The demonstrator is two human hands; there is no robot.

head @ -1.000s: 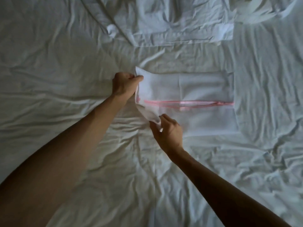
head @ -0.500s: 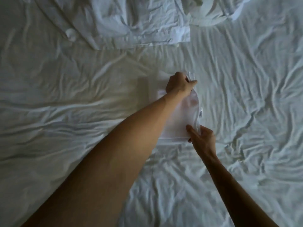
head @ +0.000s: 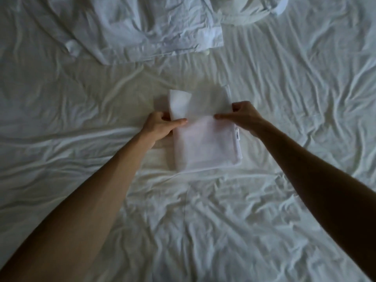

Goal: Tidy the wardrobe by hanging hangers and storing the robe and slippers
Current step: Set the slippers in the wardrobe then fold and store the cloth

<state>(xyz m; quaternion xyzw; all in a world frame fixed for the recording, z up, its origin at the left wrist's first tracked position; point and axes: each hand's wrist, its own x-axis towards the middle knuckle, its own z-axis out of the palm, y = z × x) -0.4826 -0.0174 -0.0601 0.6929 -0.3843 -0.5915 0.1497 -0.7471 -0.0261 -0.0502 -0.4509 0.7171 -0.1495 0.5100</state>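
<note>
A white mesh bag (head: 205, 143), folded to a small rectangle with a side label, lies on the wrinkled white bed sheet (head: 81, 119) in the middle of the view. Its far half is lifted and blurred. My left hand (head: 162, 126) pinches the bag's left edge, thumb on top. My right hand (head: 243, 115) pinches the right edge, forefinger stretched toward the middle. A crumpled white robe (head: 142, 29) lies at the top of the bed.
More bunched white fabric (head: 254, 11) lies at the top right, beside the robe. Wrinkled sheet spreads on every side of the bag.
The bag was folded in half from left to right, hiding its pink zipper. My hands have since moved to its left and right edges and lifted the far half.
</note>
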